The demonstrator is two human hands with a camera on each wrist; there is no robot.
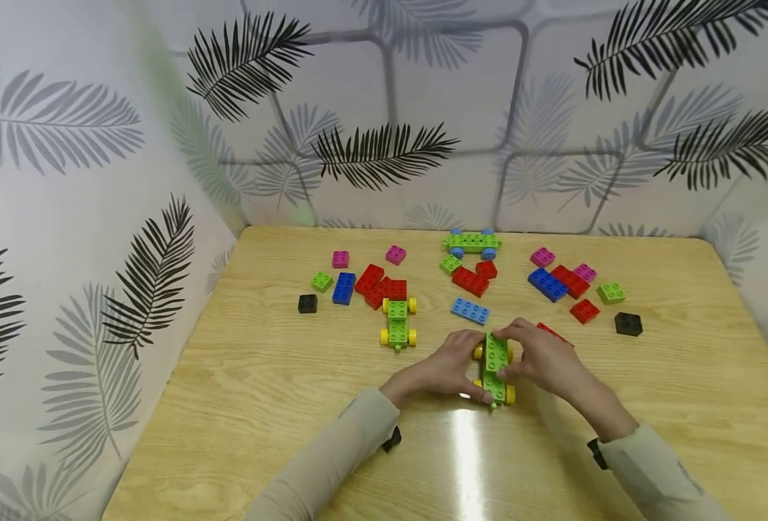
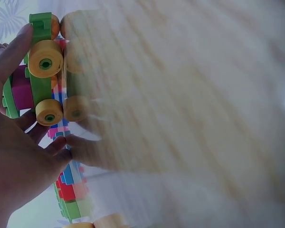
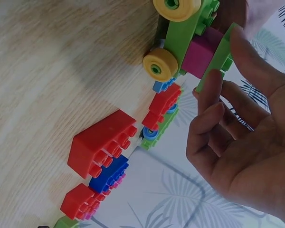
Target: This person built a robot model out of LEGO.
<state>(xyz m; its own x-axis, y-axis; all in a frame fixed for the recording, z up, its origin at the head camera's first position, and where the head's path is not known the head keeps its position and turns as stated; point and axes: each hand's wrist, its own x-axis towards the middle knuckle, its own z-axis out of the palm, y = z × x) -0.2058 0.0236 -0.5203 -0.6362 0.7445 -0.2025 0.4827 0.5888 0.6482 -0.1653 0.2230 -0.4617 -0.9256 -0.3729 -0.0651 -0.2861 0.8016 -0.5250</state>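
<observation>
On the wooden table, a green toy car base (image 1: 493, 391) with yellow wheels lies between both hands. A magenta brick (image 3: 199, 50) sits on its studs, topped by a green studded plate (image 3: 220, 57) that overhangs the brick. My left hand (image 1: 452, 364) holds the base from the left, thumb near the hitch end and fingers at the far end. With thumb and fingers, my right hand (image 1: 547, 358) pinches the green plate (image 1: 497, 352) from the right. In the left wrist view the wheels (image 2: 46, 58) stand at the tabletop.
Left of the hands stands a second green car base (image 1: 398, 331) with yellow wheels. Farther back is a green base with blue wheels (image 1: 472, 243). Around them lie a light blue brick (image 1: 470, 310), red bricks (image 1: 470, 281), dark blue bricks (image 1: 547, 284) and a black brick (image 1: 628, 323).
</observation>
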